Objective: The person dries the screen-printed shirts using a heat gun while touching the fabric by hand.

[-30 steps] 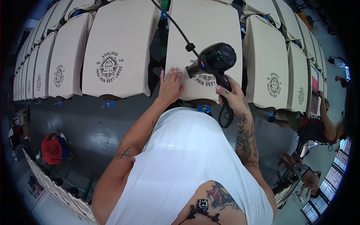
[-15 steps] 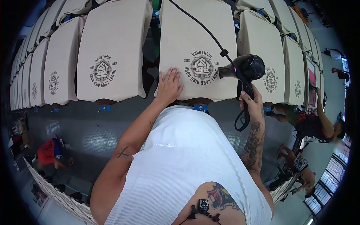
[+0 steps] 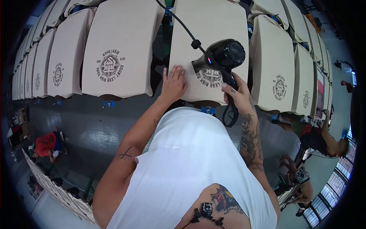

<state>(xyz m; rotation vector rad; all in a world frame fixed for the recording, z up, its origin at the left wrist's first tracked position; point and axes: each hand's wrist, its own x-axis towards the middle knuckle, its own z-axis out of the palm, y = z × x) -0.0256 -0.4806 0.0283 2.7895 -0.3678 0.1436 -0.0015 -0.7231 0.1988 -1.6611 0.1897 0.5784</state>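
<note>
The right hand (image 3: pixel 237 91) has its fingers round the hair dryer (image 3: pixel 228 53), which partly hides the emblem (image 3: pixel 210 77), nozzle (image 3: pixel 199 65) pointing left. Left of the emblem, the left hand (image 3: pixel 174 84) rests on cloth (image 3: pixel 207 23), fingers straight, gripping nothing.

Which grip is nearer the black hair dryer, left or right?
Right. The right grip holds the hair dryer by its handle; the left grip rests on the beige cloth, left of the nozzle, apart from it.

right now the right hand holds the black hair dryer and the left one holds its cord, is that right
No: the head view shows the left hand resting on the beige fabric, not on the cord. The right hand does hold the black hair dryer.
</note>
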